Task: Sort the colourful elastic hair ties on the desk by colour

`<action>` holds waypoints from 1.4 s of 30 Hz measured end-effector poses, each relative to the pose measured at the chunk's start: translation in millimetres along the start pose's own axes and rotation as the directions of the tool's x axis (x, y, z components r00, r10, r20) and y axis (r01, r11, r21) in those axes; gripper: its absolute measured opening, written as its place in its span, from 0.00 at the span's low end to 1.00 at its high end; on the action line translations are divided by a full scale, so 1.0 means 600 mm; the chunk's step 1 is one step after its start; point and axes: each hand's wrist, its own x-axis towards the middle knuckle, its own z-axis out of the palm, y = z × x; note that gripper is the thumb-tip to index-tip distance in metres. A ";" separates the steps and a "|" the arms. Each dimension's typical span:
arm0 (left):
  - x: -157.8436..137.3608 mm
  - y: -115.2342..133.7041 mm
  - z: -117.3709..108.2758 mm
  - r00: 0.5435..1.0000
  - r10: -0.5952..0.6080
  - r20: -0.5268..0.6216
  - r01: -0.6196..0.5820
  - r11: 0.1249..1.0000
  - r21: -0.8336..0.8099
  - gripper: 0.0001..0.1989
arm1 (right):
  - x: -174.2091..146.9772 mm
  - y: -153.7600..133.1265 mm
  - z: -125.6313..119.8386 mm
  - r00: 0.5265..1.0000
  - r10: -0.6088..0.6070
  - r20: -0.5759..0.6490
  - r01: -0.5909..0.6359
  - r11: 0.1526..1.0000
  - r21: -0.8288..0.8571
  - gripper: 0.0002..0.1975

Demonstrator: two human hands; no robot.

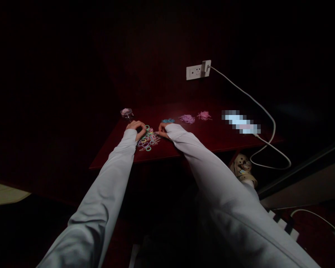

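Observation:
A loose pile of small pastel hair ties (148,143) in green, pink, purple and yellow lies near the front edge of the dark red table. At its left side my left hand (136,127) is curled, thumb and fingers closed together at the pile's edge. My right hand (163,131) is pinched at the right side of the same pile. Whatever is between the fingers of either hand is too small to make out. Just behind my right hand is a little heap of blue bands (168,120), partly hidden by it.
Purple bands (187,118) and pink bands (204,115) form separate heaps to the right. A clear container (127,113) with something pink stands at the back left. A blurred-out bright device (241,122) is joined by a white cable (251,96) to a wall socket (194,72).

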 end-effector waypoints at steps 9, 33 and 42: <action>-0.016 0.004 -0.005 0.993 -0.064 -0.100 0.072 0.994 0.084 0.12 | -0.019 0.028 -0.012 0.993 -0.112 0.023 0.114 0.989 -0.091 0.11; -0.022 0.028 -0.014 0.995 0.049 0.083 -0.051 0.998 0.024 0.06 | -0.023 0.054 -0.030 0.997 -0.002 -0.077 -0.008 0.991 -0.136 0.14; -0.017 0.025 -0.019 0.983 0.071 0.169 -0.076 0.997 0.023 0.12 | -0.029 0.062 -0.022 0.997 -0.048 -0.053 0.041 0.991 -0.130 0.12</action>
